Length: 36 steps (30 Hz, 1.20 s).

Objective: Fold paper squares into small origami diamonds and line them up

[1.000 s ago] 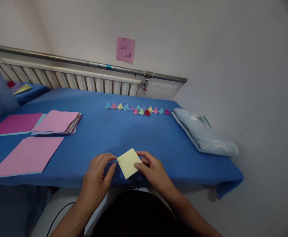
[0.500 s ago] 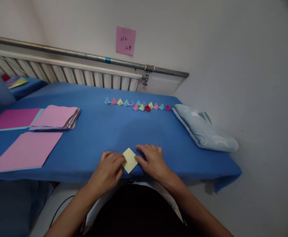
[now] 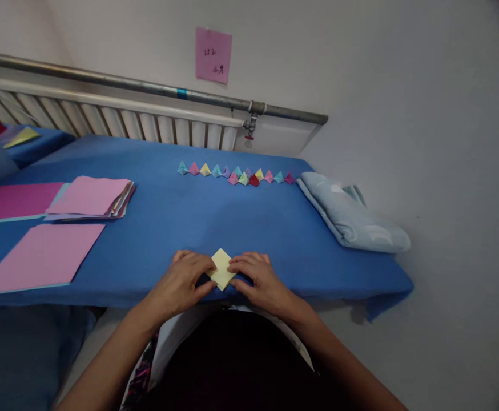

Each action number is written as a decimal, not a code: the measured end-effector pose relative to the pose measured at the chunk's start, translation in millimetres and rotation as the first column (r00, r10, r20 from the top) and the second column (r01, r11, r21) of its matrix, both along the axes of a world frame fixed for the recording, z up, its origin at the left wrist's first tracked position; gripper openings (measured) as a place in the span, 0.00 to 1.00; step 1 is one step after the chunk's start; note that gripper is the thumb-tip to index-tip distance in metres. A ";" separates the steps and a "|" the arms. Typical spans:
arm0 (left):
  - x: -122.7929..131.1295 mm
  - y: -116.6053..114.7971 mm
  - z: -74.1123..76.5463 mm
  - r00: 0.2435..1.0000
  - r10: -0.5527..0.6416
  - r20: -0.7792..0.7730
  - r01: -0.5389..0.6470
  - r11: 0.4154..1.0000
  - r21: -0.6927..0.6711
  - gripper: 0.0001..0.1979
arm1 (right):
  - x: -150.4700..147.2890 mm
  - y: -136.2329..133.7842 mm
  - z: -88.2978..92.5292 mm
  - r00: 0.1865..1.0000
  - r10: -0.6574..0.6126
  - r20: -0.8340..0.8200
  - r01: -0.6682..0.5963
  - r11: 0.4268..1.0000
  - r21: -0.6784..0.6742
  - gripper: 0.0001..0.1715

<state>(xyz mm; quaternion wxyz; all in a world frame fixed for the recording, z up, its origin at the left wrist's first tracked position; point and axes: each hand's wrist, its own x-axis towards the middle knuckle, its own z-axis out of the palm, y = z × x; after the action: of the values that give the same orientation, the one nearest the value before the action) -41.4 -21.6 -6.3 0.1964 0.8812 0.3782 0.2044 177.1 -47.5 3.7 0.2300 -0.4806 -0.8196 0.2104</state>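
Observation:
A small pale yellow folded paper square (image 3: 221, 267) lies diamond-wise near the front edge of a blue-covered table (image 3: 198, 217). My left hand (image 3: 185, 279) pinches its left corner with curled fingers. My right hand (image 3: 256, 277) presses on its right corner, fingers bent down onto the paper. Both hands touch the paper and partly cover its sides.
A row of several small coloured folded paper pieces (image 3: 236, 174) sits at the back. Pink sheets (image 3: 39, 257) and a stack of coloured paper (image 3: 91, 197) lie at the left. A folded light blue cloth (image 3: 352, 220) rests at the right edge. A radiator (image 3: 116, 123) runs along the wall.
The yellow paper looks smaller than a second ago, and both hands have closed in on it from either side. The view has tilted down slightly.

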 end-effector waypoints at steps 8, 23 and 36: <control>0.9 5.9 -0.3 1.000 0.000 0.009 0.000 1.000 -0.025 0.11 | 2.0 2.3 -6.9 0.998 -0.012 -0.068 0.014 0.999 0.036 0.09; 1.3 12.9 -11.6 0.998 0.032 0.054 -0.034 0.999 0.040 0.13 | 2.0 4.6 -11.4 0.992 -0.064 -0.113 0.070 0.996 0.056 0.12; -6.7 -2.5 -15.1 0.982 0.030 0.184 -0.042 0.997 0.064 0.09 | -2.7 7.6 -12.1 0.977 -0.105 -0.184 0.134 0.979 0.154 0.18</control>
<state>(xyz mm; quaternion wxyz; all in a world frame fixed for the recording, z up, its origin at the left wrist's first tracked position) -48.0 -24.1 -21.4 0.1965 0.8579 0.3672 0.3009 174.4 -39.8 -8.4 0.3523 -0.4880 -0.7806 0.1687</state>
